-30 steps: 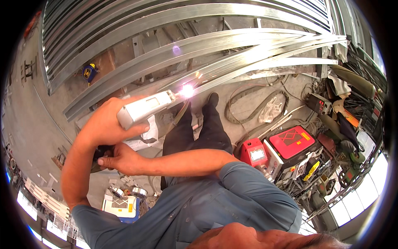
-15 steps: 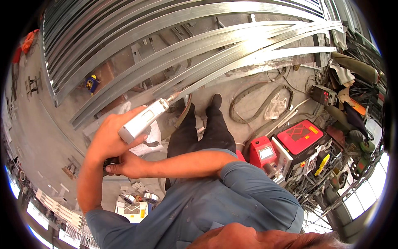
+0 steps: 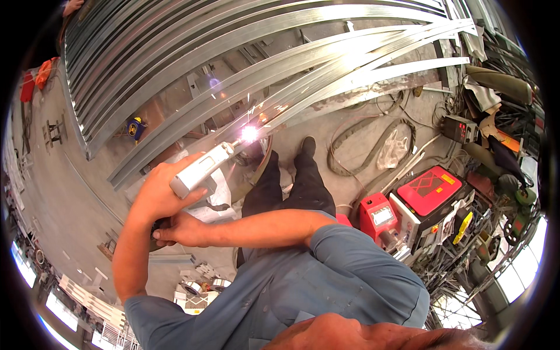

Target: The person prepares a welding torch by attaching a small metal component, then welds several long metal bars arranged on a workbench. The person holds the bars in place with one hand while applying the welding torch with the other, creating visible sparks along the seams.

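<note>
My left hand (image 3: 154,189) is wrapped round a white handheld laser welding gun (image 3: 204,168). At its nozzle tip burns a bright white-violet flash (image 3: 249,135) with sparks, against the end of the lowest long metal bars (image 3: 291,106). My right hand (image 3: 181,229) is closed just below, by my left wrist, on something dark that is mostly hidden. White sheeting (image 3: 219,189) lies behind the gun. Glare hides the spot where the tip meets the metal.
A rack of parallel metal bars (image 3: 175,70) spans the far side. A blue-yellow tape measure (image 3: 136,127) lies left. To the right are a looped hose (image 3: 338,166), a red-topped machine (image 3: 429,189) and a small control box (image 3: 461,129). Another person's hand (image 3: 72,6) shows at far left.
A bright flash with sparks has appeared at the gun's nozzle. Both hands keep nearly the same place and grip. Another person has come into view at the upper left.
</note>
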Action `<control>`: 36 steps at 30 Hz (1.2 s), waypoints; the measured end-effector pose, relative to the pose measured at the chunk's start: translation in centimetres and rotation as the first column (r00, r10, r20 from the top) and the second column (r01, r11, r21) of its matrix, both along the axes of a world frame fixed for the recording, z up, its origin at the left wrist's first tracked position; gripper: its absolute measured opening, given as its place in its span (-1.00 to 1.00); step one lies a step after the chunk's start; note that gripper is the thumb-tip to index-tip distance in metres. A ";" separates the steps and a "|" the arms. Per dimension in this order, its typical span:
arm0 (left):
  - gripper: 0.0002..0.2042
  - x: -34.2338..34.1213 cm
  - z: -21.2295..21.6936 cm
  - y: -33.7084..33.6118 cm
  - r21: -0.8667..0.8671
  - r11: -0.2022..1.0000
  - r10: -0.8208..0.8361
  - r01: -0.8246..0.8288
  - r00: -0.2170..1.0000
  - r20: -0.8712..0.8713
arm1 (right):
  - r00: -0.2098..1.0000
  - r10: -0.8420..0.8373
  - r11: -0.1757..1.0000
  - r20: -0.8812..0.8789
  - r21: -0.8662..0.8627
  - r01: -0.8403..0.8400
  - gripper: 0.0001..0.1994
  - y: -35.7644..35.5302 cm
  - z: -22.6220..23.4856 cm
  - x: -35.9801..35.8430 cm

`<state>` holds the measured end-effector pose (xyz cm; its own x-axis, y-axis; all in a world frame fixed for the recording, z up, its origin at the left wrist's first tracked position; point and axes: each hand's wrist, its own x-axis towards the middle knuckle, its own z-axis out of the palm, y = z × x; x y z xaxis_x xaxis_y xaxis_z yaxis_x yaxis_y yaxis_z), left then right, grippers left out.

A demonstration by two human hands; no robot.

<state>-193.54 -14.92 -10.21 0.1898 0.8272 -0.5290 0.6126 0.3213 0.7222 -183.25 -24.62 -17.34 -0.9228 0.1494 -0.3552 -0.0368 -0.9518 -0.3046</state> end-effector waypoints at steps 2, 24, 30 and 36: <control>-0.32 0.1 0.9 -0.2 -0.009 0.999 -0.034 0.034 0.998 -0.046 | 1.000 0.026 0.999 -0.015 0.046 -0.025 -0.75 -0.5 -0.4 -0.1; -0.59 12.5 1.7 -6.0 0.154 0.687 0.609 -0.710 0.678 0.410 | 0.983 0.178 0.863 0.051 0.472 -0.181 -0.62 2.2 0.4 15.0; -0.68 14.5 -3.3 -1.2 0.087 0.629 0.729 -0.773 0.625 0.279 | 0.982 0.010 0.989 0.189 0.145 -0.038 -0.70 5.8 -1.2 17.1; -0.63 14.4 -6.9 1.5 0.121 0.627 0.741 -0.769 0.637 0.210 | 0.973 -0.065 0.998 0.220 0.016 0.063 -0.73 7.0 -3.6 16.6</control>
